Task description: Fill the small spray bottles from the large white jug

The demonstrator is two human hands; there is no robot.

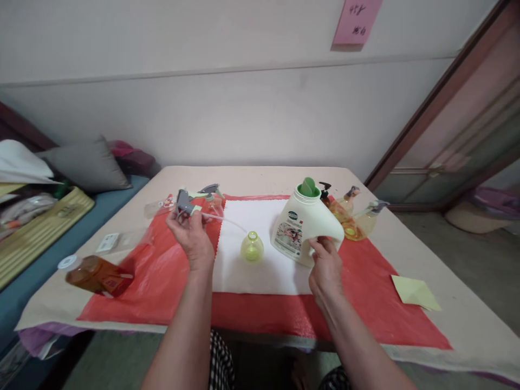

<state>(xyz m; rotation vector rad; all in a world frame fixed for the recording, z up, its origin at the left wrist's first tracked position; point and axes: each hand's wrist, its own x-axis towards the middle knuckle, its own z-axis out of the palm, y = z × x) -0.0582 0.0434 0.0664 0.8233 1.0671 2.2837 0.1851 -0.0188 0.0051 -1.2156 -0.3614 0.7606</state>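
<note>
The right hand (pixel 326 268) wraps its fingers around the handle of the jug (pixel 314 216). Beside the jug, the open bottle (pixel 252 252) stands on the cloth (pixel 264 280). The left hand (pixel 192 235) pinches the spray head (pixel 184 202), its tube (pixel 227 219) reaching near the bottle's neck. Pouring seems to be in preparation; this calls for a steady tilt. The bottle is see-through yellow-green; the jug is whitish, its green spout (pixel 309 187) uncovered.

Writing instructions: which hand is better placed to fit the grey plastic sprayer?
Probably the left hand, holding the sprayer, its tube near the round yellow bottle; the right hand grips the white plastic jug.
</note>
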